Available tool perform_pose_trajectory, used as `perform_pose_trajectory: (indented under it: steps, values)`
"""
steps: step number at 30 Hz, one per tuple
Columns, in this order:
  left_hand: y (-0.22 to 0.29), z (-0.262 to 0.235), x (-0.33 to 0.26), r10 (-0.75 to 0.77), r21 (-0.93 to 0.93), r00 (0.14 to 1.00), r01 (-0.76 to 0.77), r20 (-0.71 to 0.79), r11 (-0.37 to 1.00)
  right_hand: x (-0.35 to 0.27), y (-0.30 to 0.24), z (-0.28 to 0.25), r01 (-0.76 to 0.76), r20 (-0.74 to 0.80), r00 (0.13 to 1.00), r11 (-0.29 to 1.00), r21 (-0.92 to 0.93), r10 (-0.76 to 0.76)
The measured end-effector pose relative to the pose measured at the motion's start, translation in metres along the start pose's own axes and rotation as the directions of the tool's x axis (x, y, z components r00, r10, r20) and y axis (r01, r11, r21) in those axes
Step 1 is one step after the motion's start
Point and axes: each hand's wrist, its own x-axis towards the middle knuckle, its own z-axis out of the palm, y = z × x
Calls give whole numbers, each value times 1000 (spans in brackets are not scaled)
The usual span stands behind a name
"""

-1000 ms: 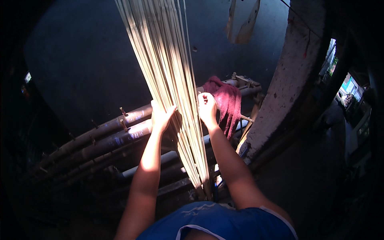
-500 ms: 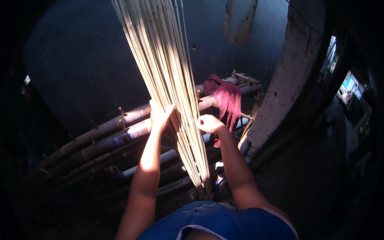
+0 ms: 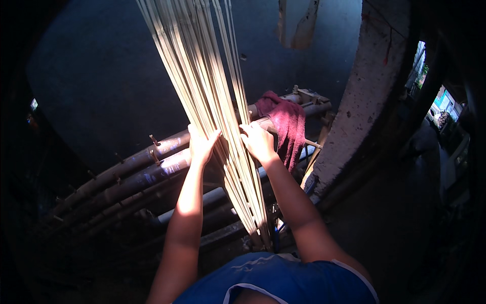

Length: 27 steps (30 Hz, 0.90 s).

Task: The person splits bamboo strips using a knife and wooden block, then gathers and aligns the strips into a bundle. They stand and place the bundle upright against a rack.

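Note:
A long bundle of thin pale bamboo strips (image 3: 200, 71) slants from the top of the view down toward my body, narrowing at its lower end. My left hand (image 3: 202, 146) is closed round its left edge, thumb lying on top and the other fingers partly hidden behind the strips. At the right edge, my right hand (image 3: 258, 141) has its fingers bent against the outer strips, gripping them. A few strips on the right stand apart from the main bundle above this hand.
Thick dark poles (image 3: 172, 147) with short upright pegs run crosswise behind the bundle. A dark red cloth (image 3: 287, 121) hangs over them on the right, beside a rough concrete post (image 3: 367, 96). Farther back is a bluish wall (image 3: 101, 71).
My right hand has moved up and left, from a closed pinch beside the bundle onto its right-hand strips. Some of these strips have spread apart higher up. My left hand keeps its place.

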Motion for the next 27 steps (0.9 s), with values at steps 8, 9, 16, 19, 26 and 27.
perform_pose_trajectory:
  steps: [8, 9, 16, 19, 26, 27]
  values:
    - [6, -3, 0, 33, 70, 999, -33, -7, 997, -10, 14, 5, -103, -11, 994, 986, 134, 105]
    - [7, -4, 0, 36, 67, 999, -35, -7, 997, -16, 18, 3, -138, -7, 990, 984, 113, 140]
    - [12, -5, -2, -42, 10, 999, 42, -12, 999, -77, 60, -2, -260, 437, 843, 948, -182, 315]
    - [12, -4, -1, -34, 37, 999, 34, -17, 999, -94, 70, 0, -236, 528, 779, 939, -252, 338]
    - [5, -2, 0, -18, 55, 1000, 18, -4, 998, -85, 80, 31, -358, 182, 930, 899, 252, 319]
    - [4, -2, 0, -16, 54, 1000, 16, -7, 998, -80, 82, 39, -431, 201, 901, 841, 326, 384]
